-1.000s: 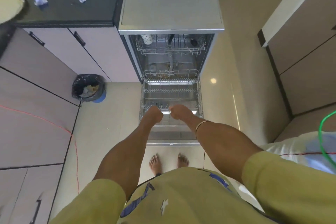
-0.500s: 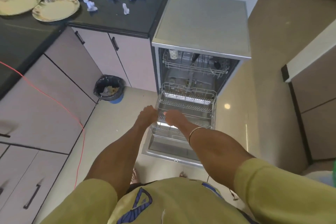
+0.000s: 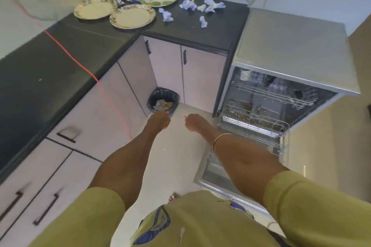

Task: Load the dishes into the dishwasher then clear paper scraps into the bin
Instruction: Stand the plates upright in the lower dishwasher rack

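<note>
We see our left hand [image 3: 157, 121] and right hand [image 3: 195, 123] loosely curled and holding nothing, hanging above the floor between the bin [image 3: 163, 100] and the open dishwasher [image 3: 281, 94]. Its lower rack [image 3: 253, 126] is pulled out, and four plates [image 3: 132, 16] lie among crumpled paper scraps [image 3: 188, 5] on the dark counter [image 3: 190, 26] beyond

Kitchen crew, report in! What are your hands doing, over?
Left hand and right hand empty, fingers curled. Four plates on counter; dishwasher rack pulled out. Paper scraps uncleared. Path clear.
</note>
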A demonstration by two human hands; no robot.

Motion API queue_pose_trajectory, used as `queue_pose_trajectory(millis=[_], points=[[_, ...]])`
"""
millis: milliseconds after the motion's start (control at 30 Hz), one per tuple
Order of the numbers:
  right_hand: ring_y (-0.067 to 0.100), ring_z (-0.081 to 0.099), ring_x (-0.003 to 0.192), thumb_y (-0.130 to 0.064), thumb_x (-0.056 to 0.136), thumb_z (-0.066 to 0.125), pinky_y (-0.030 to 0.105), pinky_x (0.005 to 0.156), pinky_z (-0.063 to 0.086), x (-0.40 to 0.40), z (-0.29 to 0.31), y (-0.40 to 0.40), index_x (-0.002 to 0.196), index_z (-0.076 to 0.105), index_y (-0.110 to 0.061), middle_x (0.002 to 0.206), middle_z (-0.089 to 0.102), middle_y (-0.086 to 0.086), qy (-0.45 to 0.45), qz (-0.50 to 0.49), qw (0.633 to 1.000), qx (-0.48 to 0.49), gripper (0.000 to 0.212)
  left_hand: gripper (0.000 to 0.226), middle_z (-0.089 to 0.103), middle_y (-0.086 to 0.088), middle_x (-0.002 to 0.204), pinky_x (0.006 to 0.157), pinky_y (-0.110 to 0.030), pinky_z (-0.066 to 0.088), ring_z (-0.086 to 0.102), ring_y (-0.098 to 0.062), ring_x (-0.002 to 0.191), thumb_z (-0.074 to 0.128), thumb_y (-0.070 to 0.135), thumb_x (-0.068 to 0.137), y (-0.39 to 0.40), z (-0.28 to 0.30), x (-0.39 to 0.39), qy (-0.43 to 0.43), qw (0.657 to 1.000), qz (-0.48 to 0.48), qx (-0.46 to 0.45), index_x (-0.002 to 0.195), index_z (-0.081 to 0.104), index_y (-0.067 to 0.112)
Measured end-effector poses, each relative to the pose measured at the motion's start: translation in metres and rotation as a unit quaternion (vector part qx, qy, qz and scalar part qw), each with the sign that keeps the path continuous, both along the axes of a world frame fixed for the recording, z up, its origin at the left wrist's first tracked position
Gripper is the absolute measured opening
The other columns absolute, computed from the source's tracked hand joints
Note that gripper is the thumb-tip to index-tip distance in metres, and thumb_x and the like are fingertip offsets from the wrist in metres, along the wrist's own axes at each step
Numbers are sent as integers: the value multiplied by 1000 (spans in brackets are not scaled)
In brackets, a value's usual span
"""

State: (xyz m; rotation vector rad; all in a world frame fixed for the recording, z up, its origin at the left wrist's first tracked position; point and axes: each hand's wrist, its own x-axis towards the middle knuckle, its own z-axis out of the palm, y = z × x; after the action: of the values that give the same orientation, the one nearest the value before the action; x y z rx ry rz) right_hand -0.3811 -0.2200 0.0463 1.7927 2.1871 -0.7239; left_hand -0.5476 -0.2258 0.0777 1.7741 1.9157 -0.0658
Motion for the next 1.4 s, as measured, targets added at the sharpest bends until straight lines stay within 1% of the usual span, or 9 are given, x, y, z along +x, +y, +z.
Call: queue_pose_trajectory(millis=[267, 467, 667, 800, 967, 1100, 1233, 1333, 1400], points=[[36, 49, 128, -20, 101, 39, 44, 103, 45, -102, 15, 71, 148, 39, -21, 142, 49, 17, -6, 51, 998, 25, 47, 35, 54, -27, 132, 98, -46, 43, 51, -43, 121, 33, 9, 103, 49, 25, -97, 9, 998, 53, 21, 125, 54, -7], [37, 52, 122, -16, 100, 33, 42, 97, 44, -133, 16, 154, 145, 44, -16, 136, 54, 17, -39, 93, 994, 45, 46, 34, 59, -26, 124, 92, -44, 44, 55, -42, 115, 35, 15, 103, 120, 25, -123, -29, 995, 84, 46, 119, 56, -6], [38, 55, 117, -18, 97, 37, 41, 95, 49, -160, 14, 266, 136, 52, -10, 131, 58, 18, 7, 32, 998, 54, 42, 31, 60, -23, 122, 86, -38, 43, 56, -38, 111, 37, 17, 103, 207, 21, -149, -45, 992, 106, 56, 116, 56, -3], [33, 61, 107, -20, 99, 40, 39, 90, 52, -174, 30, 335, 124, 59, -7, 123, 63, 16, 42, -10, 998, 56, 34, 32, 59, -22, 128, 95, -40, 43, 56, -37, 117, 37, 16, 103, 278, 32, -156, -44, 991, 105, 69, 123, 54, -2], [34, 58, 112, -16, 101, 38, 40, 97, 49, -174, 62, 403, 124, 58, -1, 127, 59, 17, 65, -17, 994, 83, 33, 39, 56, -22, 135, 104, -42, 40, 53, -37, 123, 36, 19, 103, 360, 41, -153, -78, 982, 124, 120, 133, 52, 1], [36, 56, 116, -8, 99, 35, 42, 96, 47, -178, 72, 451, 124, 57, 1, 129, 58, 19, 81, -19, 993, 86, 34, 35, 65, -25, 106, 84, -43, 49, 62, -40, 98, 36, 19, 100, 411, 39, -161, -82, 979, 131, 136, 99, 60, -5], [40, 60, 110, -11, 100, 37, 42, 90, 49, -185, 73, 498, 115, 63, 2, 118, 64, 21, 103, -56, 987, 112, 32, 29, 61, -12, 80, 69, -39, 47, 63, -37, 81, 38, 19, 94, 467, 37, -177, -66, 977, 133, 154, 67, 45, 11], [39, 61, 106, -13, 97, 38, 42, 87, 49, -190, 75, 540, 111, 64, -3, 115, 65, 19, 125, -92, 979, 134, 30, 24, 66, -13, 86, 67, -35, 45, 64, -33, 82, 41, 17, 95, 514, 38, -188, -74, 976, 115, 170, 75, 53, 9], [39, 61, 108, -8, 95, 39, 41, 87, 49, -196, 82, 571, 112, 64, -2, 117, 65, 20, 147, -108, 974, 136, 30, 23, 69, -16, 101, 77, -38, 48, 65, -33, 94, 44, 17, 95, 549, 34, -200, -74, 978, 84, 179, 93, 63, 4]])
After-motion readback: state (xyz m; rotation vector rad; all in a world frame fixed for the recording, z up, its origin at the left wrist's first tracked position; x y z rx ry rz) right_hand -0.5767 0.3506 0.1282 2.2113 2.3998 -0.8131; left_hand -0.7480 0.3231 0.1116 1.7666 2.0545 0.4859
